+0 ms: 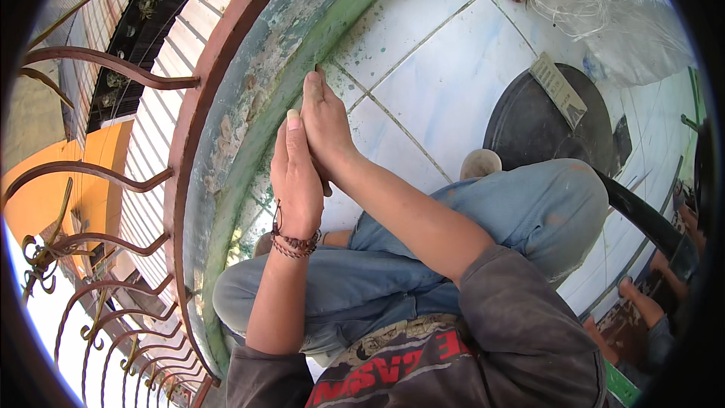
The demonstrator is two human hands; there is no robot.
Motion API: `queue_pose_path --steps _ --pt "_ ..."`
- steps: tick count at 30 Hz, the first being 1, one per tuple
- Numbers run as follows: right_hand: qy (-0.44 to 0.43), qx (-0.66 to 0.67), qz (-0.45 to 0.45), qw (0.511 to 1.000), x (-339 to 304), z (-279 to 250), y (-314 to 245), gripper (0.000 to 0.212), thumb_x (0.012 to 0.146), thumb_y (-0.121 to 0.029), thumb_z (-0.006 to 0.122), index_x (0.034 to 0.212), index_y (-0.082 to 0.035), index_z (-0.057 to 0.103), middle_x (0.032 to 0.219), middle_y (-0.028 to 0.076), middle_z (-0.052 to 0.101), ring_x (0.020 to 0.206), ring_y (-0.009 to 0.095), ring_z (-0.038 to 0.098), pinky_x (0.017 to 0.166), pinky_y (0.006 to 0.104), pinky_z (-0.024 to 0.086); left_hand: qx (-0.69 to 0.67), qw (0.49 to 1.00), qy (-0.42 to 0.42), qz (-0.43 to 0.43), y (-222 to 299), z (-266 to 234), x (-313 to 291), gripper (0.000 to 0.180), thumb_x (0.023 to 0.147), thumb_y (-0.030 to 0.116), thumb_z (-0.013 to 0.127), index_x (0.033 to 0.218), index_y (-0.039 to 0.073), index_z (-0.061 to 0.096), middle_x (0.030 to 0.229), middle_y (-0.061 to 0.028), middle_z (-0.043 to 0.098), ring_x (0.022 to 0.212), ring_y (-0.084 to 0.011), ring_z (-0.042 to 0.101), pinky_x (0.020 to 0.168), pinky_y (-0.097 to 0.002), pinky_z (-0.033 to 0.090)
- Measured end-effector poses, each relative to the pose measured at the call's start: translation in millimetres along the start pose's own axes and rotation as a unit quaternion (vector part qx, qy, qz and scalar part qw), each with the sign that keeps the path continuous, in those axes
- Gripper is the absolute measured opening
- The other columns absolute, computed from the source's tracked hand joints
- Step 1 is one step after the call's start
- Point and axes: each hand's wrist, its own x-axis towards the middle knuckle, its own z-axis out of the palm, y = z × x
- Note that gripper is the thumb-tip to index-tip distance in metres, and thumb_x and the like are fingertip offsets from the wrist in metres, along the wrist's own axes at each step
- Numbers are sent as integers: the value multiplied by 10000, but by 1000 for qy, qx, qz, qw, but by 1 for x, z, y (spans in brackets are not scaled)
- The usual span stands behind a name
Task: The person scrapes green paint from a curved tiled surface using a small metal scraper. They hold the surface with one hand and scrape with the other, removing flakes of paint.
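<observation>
My left hand (293, 174) and my right hand (328, 125) are raised over the floor, palm against palm. The fingers of both are stretched out, and the right hand reaches a little farther forward than the left. Nothing held can be made out; the space between the palms is hidden, though a small dark spot shows at the right fingertips. A braided bracelet (296, 243) circles my left wrist. Below the hands are my bent legs in blue jeans (332, 279).
At left, a painted ledge (238, 117) carries a curved brown metal railing (180, 174). White tiles (438, 79) cover the floor. To the right are a round black object (521, 125) with a flat printed bar (557, 89), and a white woven sack (604, 11). Other people's limbs (642, 306) show at far right.
</observation>
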Motion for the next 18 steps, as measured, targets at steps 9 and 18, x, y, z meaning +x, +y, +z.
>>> queue_pose_path --steps 9,18 --pt "-44 -47 65 996 -12 -6 -21 671 1031 -429 361 1483 58 269 1407 274 458 1285 358 473 1060 366 379 -23 1000 7 -9 0 -10 -8 575 1036 483 376 1058 -37 620 641 -54 585 455 -98 498 399 -255 375" --pt "76 -169 -156 970 -15 9 13 652 878 -99 494 1436 152 269 1057 291 599 898 292 634 806 377 502 14 995 91 49 4 -8 -7 628 1021 504 412 766 -26 632 560 -43 537 449 -95 471 404 -271 360"
